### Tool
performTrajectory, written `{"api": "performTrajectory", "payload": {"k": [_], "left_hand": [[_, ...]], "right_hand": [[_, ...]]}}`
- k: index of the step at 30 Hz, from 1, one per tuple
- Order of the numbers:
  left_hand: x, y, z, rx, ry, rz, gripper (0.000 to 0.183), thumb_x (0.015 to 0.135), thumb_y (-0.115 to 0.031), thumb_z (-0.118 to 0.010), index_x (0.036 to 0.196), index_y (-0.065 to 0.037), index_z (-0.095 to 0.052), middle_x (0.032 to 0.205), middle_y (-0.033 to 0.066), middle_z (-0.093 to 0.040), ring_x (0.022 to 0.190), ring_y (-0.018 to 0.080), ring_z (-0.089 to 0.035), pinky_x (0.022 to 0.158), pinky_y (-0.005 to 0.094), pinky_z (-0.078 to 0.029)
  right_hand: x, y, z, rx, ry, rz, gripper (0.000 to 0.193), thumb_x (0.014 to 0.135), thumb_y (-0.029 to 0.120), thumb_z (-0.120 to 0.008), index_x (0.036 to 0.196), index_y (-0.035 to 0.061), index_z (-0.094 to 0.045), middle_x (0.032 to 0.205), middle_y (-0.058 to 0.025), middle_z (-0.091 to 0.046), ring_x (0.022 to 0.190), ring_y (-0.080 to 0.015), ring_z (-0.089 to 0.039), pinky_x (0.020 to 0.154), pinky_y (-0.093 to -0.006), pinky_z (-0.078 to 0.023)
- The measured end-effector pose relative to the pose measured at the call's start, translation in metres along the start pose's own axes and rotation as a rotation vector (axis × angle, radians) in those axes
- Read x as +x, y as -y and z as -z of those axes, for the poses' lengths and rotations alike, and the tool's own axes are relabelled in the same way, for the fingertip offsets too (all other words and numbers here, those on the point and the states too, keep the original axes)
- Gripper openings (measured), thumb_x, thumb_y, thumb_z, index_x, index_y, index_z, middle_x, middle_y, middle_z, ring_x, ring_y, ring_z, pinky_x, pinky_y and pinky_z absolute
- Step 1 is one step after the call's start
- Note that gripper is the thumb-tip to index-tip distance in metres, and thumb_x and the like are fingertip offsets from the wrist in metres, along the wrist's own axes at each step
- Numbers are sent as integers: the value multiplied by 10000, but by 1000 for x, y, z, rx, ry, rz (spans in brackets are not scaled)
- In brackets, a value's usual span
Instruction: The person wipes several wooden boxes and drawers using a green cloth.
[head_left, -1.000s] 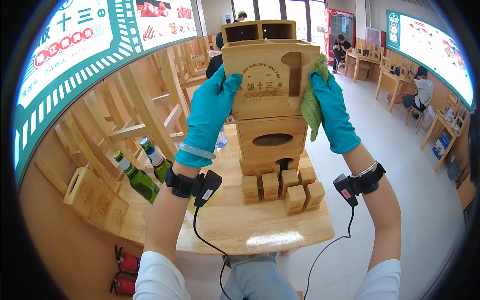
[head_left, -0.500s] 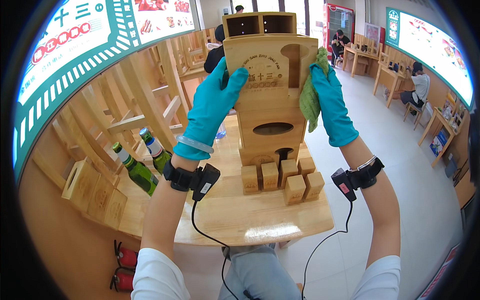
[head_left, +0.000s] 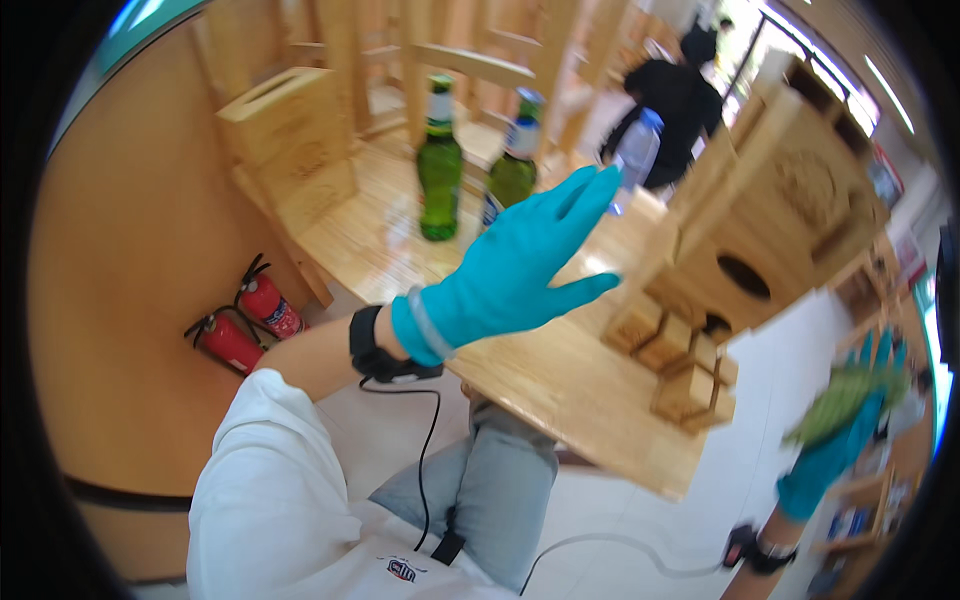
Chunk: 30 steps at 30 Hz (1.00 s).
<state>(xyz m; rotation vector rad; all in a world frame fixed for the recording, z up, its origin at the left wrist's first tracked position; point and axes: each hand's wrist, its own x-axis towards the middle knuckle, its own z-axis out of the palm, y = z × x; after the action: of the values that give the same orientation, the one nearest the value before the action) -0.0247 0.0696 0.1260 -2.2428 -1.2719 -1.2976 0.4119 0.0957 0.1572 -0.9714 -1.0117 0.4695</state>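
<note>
My left hand [head_left: 510, 265], in a teal glove, is raised over the table with its fingers stretched out and nothing in it. Just beyond it stand two green glass bottles [head_left: 439, 185]. Far to the right, my gloved right hand [head_left: 848, 448] holds a crumpled green cloth [head_left: 835, 403]; its fingertips show past the cloth, and the picture is blurred there. Between the hands rises a tall wooden holder [head_left: 795, 190] with an oval opening, apart from both. Several small wooden blocks [head_left: 690, 388] stand at its foot on the wooden table [head_left: 560, 395].
A clear plastic bottle [head_left: 636, 150] stands behind my left hand. Another slotted wooden box [head_left: 290, 140] is by the left wall. Two red fire extinguishers [head_left: 268, 300] are below it. A person in black [head_left: 682, 110] is beyond the table. Stacked wooden chairs [head_left: 475, 62] are at the back.
Both hands have come off the wooden holder. The left has moved toward the bottles and opened; the right has swung out to the right with the cloth. My view has turned left and tilted.
</note>
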Motion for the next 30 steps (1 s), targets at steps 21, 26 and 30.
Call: {"api": "performTrajectory", "payload": {"k": [21,26,30], "left_hand": [[-129,245,260,178,-605,652,1260,767,-401,-886,1615,-63,-18,1636,228,-169,1476,345,-291,1191,424,-333],[-128,248,270,190,-523,706,1175,792,-346,-874,1609,-39,-87,1562,212,-334,1413,315,-396,1160,420,-396],[-131,240,273,141,-450,770,1087,802,-327,-864,1606,-87,-173,1545,185,-372,1401,309,-430,1157,433,-411]], "right_hand": [[-243,-18,-16,-162,-192,117,839,970,592,-527,1515,-14,-330,1472,-268,-478,1323,-402,-512,1059,-496,-455],[-250,-47,6,-206,-190,102,800,985,599,-487,1509,9,-350,1463,-236,-499,1299,-359,-536,1027,-460,-483],[-262,-73,15,-224,-177,79,772,997,604,-455,1504,28,-365,1456,-209,-515,1280,-325,-556,1002,-431,-506]]}}
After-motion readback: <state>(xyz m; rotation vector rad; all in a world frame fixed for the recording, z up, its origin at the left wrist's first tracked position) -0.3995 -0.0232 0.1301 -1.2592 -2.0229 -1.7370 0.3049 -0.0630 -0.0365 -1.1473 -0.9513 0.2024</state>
